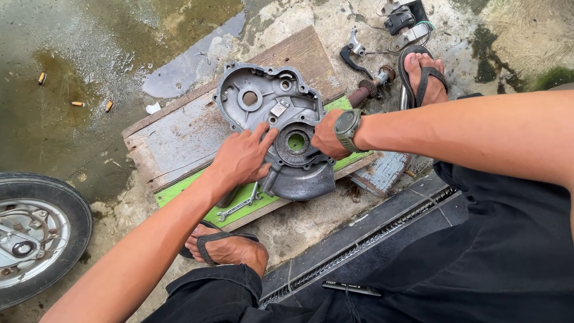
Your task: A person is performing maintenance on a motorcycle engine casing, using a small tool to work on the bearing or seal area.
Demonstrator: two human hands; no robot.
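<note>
A grey cast-metal engine case cover (pixel 263 98) lies inside-up on a worn wooden board (pixel 173 137) with a green edge. My left hand (pixel 242 157) rests on the cover's near-left side, fingers spread toward its round bearing opening (pixel 296 142). My right hand (pixel 327 135), with a dark watch on the wrist, is curled against the right rim of that opening; I cannot see whether it holds anything. A small combination wrench (pixel 238 206) lies on the green strip just below my left hand.
A motorcycle wheel (pixel 33 233) sits at the left edge. Loose metal parts (pixel 365 54) and an electrical part with wires (pixel 403 21) lie beyond the board. My sandalled feet (pixel 426 75) (pixel 227 248) flank the board on wet concrete. A metal drain grate (pixel 365 239) runs below.
</note>
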